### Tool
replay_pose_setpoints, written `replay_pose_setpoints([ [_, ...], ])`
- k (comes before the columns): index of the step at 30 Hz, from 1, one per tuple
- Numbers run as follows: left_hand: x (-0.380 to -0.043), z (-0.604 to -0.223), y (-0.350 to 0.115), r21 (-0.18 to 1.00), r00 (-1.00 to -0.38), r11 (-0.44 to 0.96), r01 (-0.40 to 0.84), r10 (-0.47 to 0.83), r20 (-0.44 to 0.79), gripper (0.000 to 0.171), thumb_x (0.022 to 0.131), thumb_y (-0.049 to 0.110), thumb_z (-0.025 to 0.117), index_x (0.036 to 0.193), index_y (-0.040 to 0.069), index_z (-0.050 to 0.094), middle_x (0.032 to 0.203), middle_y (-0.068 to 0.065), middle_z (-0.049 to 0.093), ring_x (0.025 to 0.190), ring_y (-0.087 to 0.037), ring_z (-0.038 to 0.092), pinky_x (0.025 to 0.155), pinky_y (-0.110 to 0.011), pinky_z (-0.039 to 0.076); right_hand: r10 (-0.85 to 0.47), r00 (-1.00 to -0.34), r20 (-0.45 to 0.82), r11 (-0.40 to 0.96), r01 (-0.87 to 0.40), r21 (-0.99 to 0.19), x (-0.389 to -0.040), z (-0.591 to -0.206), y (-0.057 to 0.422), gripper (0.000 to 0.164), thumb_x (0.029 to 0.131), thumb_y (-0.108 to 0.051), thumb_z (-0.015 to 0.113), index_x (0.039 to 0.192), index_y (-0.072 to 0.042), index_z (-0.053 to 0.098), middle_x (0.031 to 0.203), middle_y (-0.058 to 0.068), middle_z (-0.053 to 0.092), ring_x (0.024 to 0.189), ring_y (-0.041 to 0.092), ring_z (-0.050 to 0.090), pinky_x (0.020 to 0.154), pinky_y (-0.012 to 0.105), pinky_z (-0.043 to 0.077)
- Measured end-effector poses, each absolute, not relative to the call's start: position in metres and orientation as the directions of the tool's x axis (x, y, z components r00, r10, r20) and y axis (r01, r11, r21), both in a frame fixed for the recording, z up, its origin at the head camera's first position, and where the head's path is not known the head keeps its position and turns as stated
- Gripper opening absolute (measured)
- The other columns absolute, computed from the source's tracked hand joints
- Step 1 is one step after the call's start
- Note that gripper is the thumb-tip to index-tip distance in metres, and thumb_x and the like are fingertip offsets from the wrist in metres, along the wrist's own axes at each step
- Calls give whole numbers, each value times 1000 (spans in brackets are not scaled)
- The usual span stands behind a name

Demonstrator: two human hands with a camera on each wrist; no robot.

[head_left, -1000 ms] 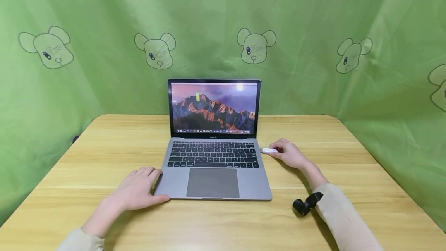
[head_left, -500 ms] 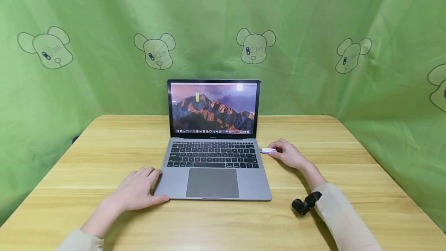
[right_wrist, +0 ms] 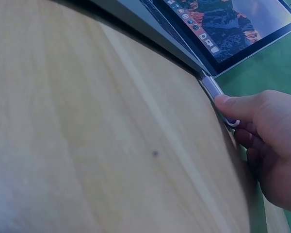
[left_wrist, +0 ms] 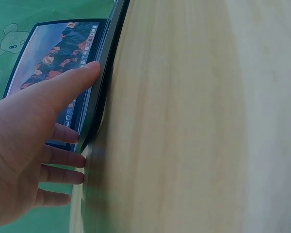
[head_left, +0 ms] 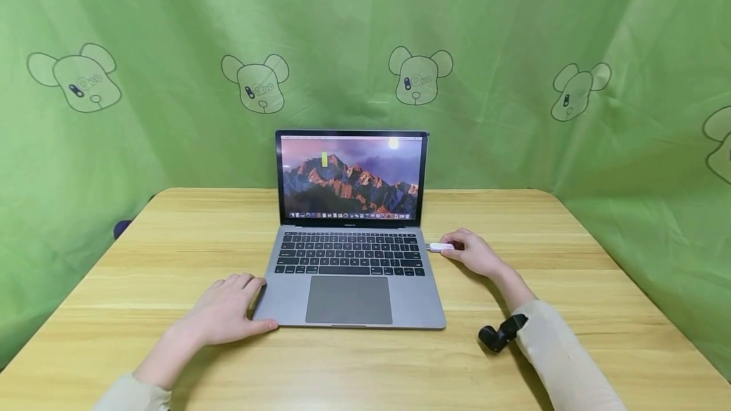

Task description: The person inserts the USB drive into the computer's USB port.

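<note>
A grey laptop (head_left: 349,300) stands with its lid raised, its screen lit with a mountain picture. My left hand (head_left: 228,311) rests at its front left corner, thumb on the front edge and the other fingers spread along the left side; the left wrist view shows these fingers straight. At the laptop's right side, my right hand (head_left: 471,252) pinches a white and purple USB stick (head_left: 440,247) between thumb and fingers. The stick's metal end points at the laptop's side edge and meets it in the head view. In the right wrist view, the USB stick (right_wrist: 212,87) lies in line with the laptop's edge.
The laptop stands mid-way on a wooden table (head_left: 354,366). Behind and beside the table hangs a green curtain (head_left: 342,11) with printed bear heads. A black wrist camera (head_left: 502,333) sits at the right sleeve. A dark round thing (head_left: 121,228) shows past the table's left edge.
</note>
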State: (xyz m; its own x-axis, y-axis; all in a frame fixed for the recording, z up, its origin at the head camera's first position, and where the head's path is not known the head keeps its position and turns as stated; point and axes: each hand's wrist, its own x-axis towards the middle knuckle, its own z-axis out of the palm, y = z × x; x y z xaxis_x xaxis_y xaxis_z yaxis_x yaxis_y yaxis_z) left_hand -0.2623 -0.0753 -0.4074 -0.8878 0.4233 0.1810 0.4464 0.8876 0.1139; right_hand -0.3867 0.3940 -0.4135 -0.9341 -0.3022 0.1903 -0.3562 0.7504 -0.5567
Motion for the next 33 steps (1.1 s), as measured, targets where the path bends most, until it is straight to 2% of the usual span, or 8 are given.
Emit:
replay_pose_setpoints([
  [25,-265,-409,-75,108,-884,885,453,431,181,83,73,69,58,121,2,55,111,-15,58,103,-31,54,85,-50,45,-333,-925,184,730,-377,-571,-388,-412,392,8,88,-8,61,95,-3,64,86,7,52,82,23,43,71,34,35],
  [33,-265,-410,-75,105,-884,886,452,429,185,83,73,70,58,121,2,55,111,-15,58,103,-31,54,86,-50,45,-343,-921,185,732,-386,-562,-389,-410,391,13,87,-8,62,99,-2,65,87,7,54,82,22,44,72,34,37],
])
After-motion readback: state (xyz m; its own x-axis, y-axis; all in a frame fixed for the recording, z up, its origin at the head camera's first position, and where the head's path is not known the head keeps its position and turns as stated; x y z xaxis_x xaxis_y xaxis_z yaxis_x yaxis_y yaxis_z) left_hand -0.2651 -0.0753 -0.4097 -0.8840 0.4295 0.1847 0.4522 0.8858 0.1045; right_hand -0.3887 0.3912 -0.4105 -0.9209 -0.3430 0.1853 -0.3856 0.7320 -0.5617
